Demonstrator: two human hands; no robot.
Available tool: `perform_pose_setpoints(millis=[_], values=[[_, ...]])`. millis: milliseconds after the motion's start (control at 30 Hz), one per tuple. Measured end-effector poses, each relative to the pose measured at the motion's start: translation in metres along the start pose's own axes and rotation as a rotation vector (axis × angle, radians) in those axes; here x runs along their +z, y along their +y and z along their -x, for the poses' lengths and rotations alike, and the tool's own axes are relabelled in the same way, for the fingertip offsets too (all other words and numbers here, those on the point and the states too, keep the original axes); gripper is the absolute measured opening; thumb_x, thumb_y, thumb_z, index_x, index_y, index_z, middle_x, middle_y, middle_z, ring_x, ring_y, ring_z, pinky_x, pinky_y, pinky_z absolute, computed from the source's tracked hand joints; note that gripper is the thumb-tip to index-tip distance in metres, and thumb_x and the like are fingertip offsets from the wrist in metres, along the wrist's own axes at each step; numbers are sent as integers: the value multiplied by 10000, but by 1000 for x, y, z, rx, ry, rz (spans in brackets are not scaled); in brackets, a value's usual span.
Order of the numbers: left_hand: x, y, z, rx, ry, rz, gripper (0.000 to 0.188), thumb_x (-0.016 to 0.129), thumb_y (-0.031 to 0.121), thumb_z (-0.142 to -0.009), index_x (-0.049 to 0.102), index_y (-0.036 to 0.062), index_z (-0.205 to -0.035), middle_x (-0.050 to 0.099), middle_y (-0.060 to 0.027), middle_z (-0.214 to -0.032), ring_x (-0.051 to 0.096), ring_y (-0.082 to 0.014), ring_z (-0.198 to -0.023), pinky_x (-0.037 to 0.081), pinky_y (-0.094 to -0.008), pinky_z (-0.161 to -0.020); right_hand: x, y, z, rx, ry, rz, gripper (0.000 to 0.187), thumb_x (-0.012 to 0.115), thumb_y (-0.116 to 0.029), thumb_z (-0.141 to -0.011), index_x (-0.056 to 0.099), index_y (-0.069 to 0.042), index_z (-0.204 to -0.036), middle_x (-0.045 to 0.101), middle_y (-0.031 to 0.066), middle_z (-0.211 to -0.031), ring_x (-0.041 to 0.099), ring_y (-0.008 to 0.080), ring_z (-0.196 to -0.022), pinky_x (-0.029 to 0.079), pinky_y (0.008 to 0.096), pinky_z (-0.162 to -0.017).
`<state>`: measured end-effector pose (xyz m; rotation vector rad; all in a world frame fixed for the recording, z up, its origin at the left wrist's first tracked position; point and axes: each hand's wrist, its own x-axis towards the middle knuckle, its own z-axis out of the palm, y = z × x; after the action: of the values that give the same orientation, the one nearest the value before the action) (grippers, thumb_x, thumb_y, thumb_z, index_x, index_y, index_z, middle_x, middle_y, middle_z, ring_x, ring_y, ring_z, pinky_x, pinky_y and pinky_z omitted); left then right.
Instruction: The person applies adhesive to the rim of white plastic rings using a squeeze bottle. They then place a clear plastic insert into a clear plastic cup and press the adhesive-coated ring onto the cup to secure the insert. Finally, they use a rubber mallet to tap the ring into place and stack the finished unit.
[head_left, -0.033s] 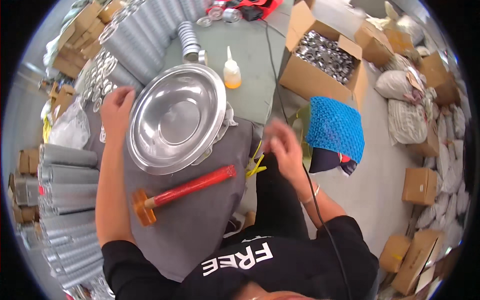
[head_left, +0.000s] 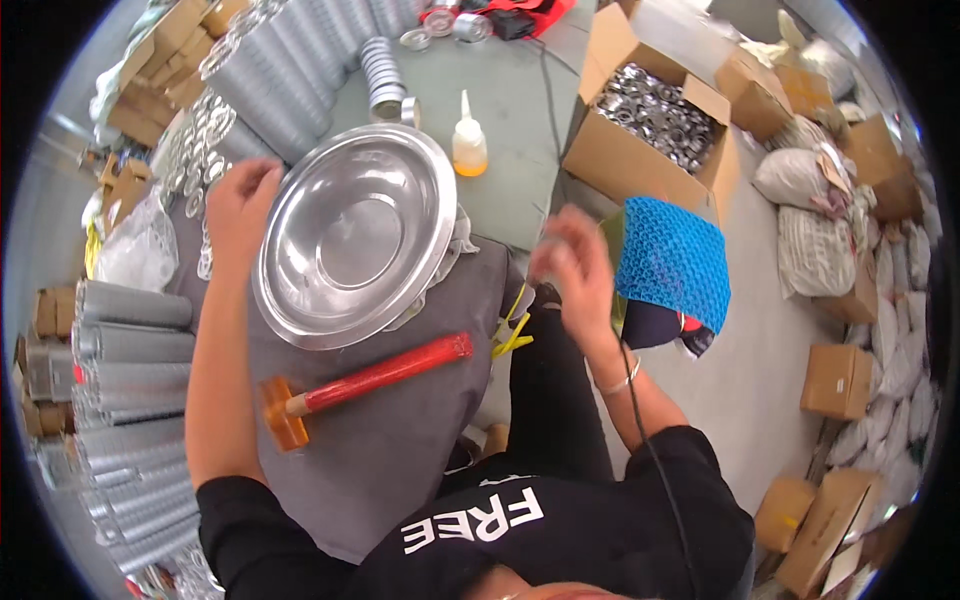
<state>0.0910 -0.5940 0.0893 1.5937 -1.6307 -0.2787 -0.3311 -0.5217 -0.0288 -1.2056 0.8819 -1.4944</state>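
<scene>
My left hand (head_left: 238, 212) is at the left rim of a shiny round metal basin (head_left: 360, 245), its fingers curled together; what they hold, if anything, is hidden. To the right of the basin, my right hand (head_left: 580, 268) hangs in the air, slightly blurred, fingers loosely bent and apart with nothing visible in them. The basin lies over a crumpled whitish cloth (head_left: 458, 238) on the grey-covered table (head_left: 370, 470). Below it rests a mallet (head_left: 380, 375) with a red handle and an amber head. A squeeze bottle (head_left: 468, 145) holding orange liquid stands beyond the basin.
Stacks of metal discs (head_left: 265, 90) line the far left, with more stacks (head_left: 135, 365) at the near left. An open carton (head_left: 640, 155) of small metal parts stands at the right, near a blue textured cover (head_left: 672, 260). A black cable (head_left: 650, 445) crosses my right arm.
My right hand has risen a little, away from my body. My left hand has shifted slightly up and right along the basin's rim. The basin and mallet are almost unmoved.
</scene>
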Motion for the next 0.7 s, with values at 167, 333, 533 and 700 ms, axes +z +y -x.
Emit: perform_pose_setpoints(millis=[167, 333, 533, 700], values=[[40, 30, -63, -99, -250, -22, 521, 728, 389, -928, 670, -17, -1249, 726, -149, -1120, 681, -199, -1037, 528, -318, -914, 28, 6, -208, -99, 33, 94, 280, 632, -165, -986, 661, 30, -1185, 703, 118, -1027, 681, 183, -796, 574, 333, -744], [91, 33, -129, -288, -329, -241, 1082, 759, 712, -760, 520, -144, -1375, 653, -297, -1262, 669, -315, -1149, 514, -393, -990, 71, 59, -330, 67, -483, 461, 333, 692, -249, -957, 694, 42, -1119, 720, 113, -927, 684, 168, -735, 574, 301, -703], [134, 3, -168, -574, -629, -237, 1202, 845, 752, -600, 534, -207, -1256, 697, -286, -1056, 729, -294, -752, 596, -380, -709, 115, 102, -387, 271, -512, 508, 446, 704, -337, -957, 669, 59, -1161, 716, 128, -952, 693, 155, -754, 573, 298, -628], [147, 0, -182, -807, -618, -13, 1063, 923, 625, -579, 567, -157, -1205, 712, -222, -958, 715, -230, -732, 592, -353, -650, 172, 145, -463, -194, -452, 813, 563, 719, -407, -933, 637, 73, -1216, 717, 204, -1048, 728, 196, -801, 586, 336, -668]])
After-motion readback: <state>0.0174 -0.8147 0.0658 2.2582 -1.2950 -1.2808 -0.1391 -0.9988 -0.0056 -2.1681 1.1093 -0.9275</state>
